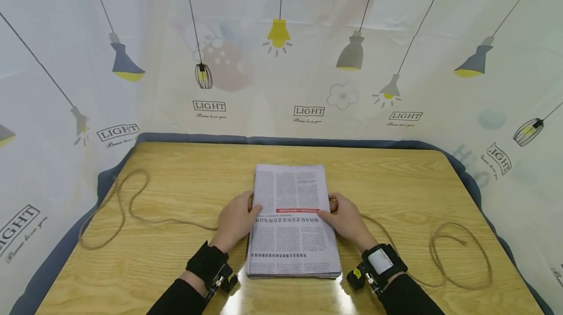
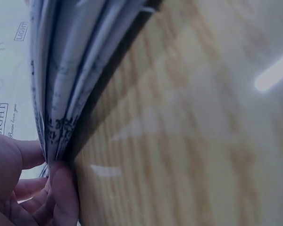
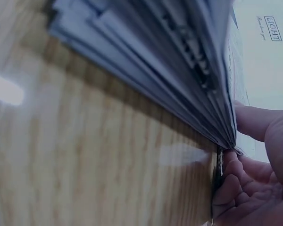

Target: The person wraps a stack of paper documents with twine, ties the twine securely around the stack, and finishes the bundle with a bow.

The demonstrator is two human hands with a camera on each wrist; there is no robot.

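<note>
A stack of folded newspapers [image 1: 292, 241] lies on the wooden table with its long sides to my left and right. My left hand [image 1: 235, 220] grips the left edge, thumb on the top sheet and fingers low at the side. Across from it, my right hand [image 1: 347, 220] pinches the right edge the same way. Both wrist views show the layered newspaper edges [image 2: 68, 70] between thumb and fingers, close over the tabletop. A thin brown rope [image 1: 176, 221] comes out from beside the left hand, and more rope [image 1: 382, 229] runs out past the right hand.
On the left the rope makes a loose loop [image 1: 119, 207] reaching the table edge; a rope coil [image 1: 433, 251] lies at right. The wooden table [image 1: 198, 173] ends at a dark blue border [image 1: 246, 140], with a lamp-printed sheet [image 1: 264, 119] hanging behind.
</note>
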